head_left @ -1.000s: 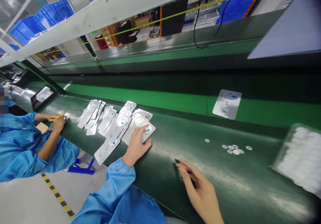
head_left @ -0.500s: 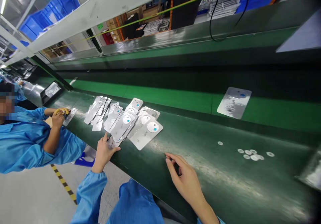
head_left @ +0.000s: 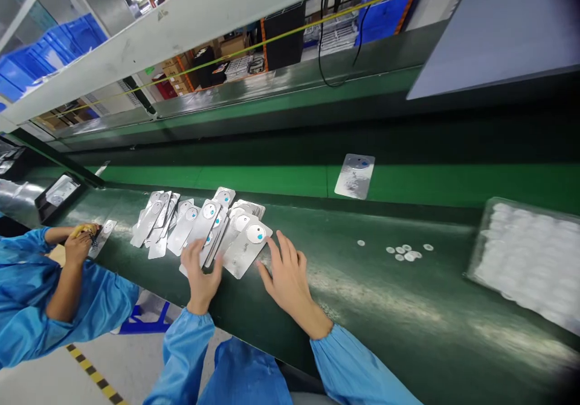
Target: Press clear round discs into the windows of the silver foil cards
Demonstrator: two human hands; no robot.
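A heap of silver rectangular plates [head_left: 244, 252] lies on the green worktop, each of the upper ones bearing a round white disc with a blue spot. My left hand [head_left: 202, 278] rests at the near edge of the heap, its thumb and fingers apart, fingertips over the plates. On the other side, my right hand [head_left: 290, 281] has its fingers spread, with the tips at the right edge of the front plate. Neither hand shows a plate gripped. Farther left lies another overlapping group of plates [head_left: 156, 220].
Several small white discs [head_left: 409, 255] lie on the worktop to the right, near a clear tray [head_left: 475, 254] of white pieces. A single plate [head_left: 354, 176] sits on the green belt [head_left: 290, 178] behind. At left, a co-worker's gloved hand [head_left: 84, 230] is by another plate [head_left: 106, 236].
The view has turned right, bringing the clear tray into sight. My right hand has moved to the heap and spread its fingers. My left hand has shifted right along the near edge.
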